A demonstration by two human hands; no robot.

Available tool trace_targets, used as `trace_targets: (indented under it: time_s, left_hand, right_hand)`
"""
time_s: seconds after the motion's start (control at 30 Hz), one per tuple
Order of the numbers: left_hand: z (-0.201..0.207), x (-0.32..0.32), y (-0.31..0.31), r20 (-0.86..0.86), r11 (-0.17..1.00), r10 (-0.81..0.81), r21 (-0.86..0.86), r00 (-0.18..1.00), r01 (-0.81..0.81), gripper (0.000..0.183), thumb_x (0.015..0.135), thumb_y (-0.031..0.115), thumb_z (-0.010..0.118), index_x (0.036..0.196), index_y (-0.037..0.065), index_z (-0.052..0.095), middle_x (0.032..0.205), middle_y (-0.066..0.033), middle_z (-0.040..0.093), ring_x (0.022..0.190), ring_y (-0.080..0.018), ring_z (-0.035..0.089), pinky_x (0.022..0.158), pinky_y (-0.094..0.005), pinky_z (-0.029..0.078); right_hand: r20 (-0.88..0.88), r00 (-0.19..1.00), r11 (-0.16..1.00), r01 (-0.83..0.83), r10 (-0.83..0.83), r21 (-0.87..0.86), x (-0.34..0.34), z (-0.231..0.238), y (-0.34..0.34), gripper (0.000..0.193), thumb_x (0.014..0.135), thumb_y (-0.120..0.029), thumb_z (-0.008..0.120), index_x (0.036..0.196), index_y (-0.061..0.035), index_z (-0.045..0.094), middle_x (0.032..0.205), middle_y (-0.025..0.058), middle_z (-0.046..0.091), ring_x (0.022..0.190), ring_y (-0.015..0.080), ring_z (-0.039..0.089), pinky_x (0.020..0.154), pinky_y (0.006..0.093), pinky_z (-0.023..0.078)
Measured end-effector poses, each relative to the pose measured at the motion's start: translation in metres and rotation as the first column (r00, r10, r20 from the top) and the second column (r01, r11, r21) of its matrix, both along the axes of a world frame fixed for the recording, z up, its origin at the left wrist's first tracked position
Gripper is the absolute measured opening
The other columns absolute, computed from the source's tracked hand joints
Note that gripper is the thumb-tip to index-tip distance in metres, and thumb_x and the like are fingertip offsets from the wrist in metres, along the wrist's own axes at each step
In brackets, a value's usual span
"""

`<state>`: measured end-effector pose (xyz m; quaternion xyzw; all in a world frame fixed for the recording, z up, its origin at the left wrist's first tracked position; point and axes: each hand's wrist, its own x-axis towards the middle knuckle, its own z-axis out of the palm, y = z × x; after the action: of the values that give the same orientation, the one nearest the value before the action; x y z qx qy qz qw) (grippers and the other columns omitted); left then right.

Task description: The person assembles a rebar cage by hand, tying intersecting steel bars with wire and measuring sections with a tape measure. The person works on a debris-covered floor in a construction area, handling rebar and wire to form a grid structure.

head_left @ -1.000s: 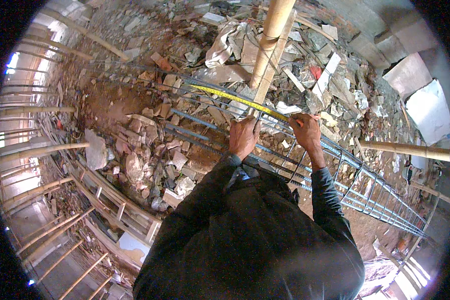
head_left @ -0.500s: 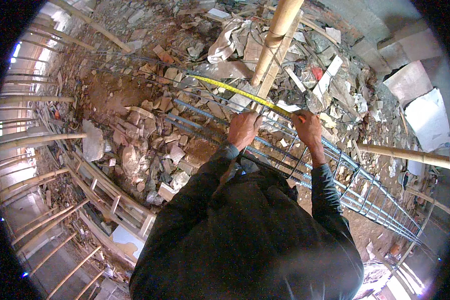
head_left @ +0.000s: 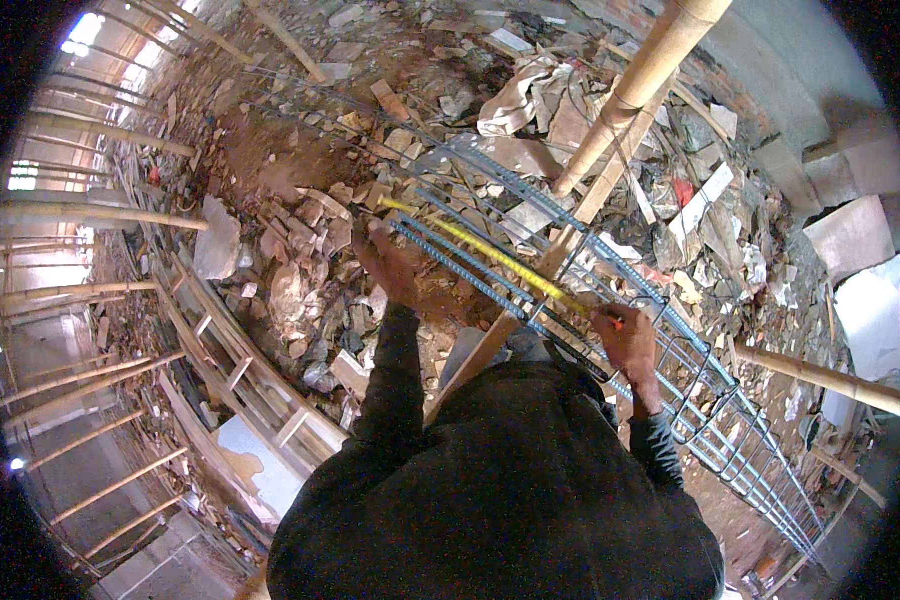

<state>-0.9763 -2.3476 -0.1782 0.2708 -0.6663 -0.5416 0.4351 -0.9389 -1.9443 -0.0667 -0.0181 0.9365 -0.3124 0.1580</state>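
Note:
My right hand (head_left: 625,343) is closed around a tape measure, of which a bit of orange shows at the fingers. Its yellow blade (head_left: 495,257) stretches to the upper left, lying along a reinforcing-bar cage (head_left: 685,400). The blade's far tip shows near the bar ends. Beside those ends, just left of the ribbed steel bars (head_left: 450,262), is my left hand (head_left: 388,265), blurred, with its fingers stretched out and nothing visible in them. Dark wire stirrups (head_left: 695,375) ring the bars on the right.
A bamboo pole (head_left: 635,95) and a wooden plank (head_left: 580,225) slant up beyond the cage. Broken rubble (head_left: 300,250) covers the ground. A wooden ladder-like frame (head_left: 238,370) lies at left, with several bamboo poles past it. Another bamboo pole (head_left: 820,380) juts in from the right.
My left hand has moved left, away from the bars' middle, to their ends. My right hand keeps the tape measure. The view has shifted, and the blade now lies lower across the bars.

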Motion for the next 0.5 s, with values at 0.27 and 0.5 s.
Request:
trace_targets:
  time_s: [0.27, 0.5]
  left_hand:
    - [-0.013, 0.014, -0.05, 0.17, 0.956, -0.29, 0.099, 0.942, 0.277, 0.034, 0.103, 0.02, 0.066, 0.13, -0.001, 0.065, 0.114, -0.0052, 0.068, 0.095, -0.0115, 0.058, 0.079, -0.029, 0.049]
    - [-0.017, 0.016, -0.05, 0.265, 0.945, -0.312, -0.013, 0.912, 0.327, 0.025, 0.099, 0.016, 0.071, 0.117, -0.001, 0.073, 0.11, -0.007, 0.072, 0.096, -0.0178, 0.065, 0.087, -0.0354, 0.053]
  right_hand:
    - [0.175, 0.984, 0.994, 0.014, -0.032, 0.105, 0.02, -0.005, -0.009, 0.035, 0.089, -0.04, 0.073, 0.103, -0.0083, 0.081, 0.096, 0.0163, 0.078, 0.09, 0.0329, 0.076, 0.08, 0.0408, 0.058]
    - [0.166, 0.986, 0.992, -0.046, 0.027, 0.114, 0.025, -0.01, -0.006, 0.037, 0.09, -0.041, 0.072, 0.105, -0.0085, 0.081, 0.099, 0.0169, 0.078, 0.094, 0.0349, 0.075, 0.084, 0.042, 0.058]
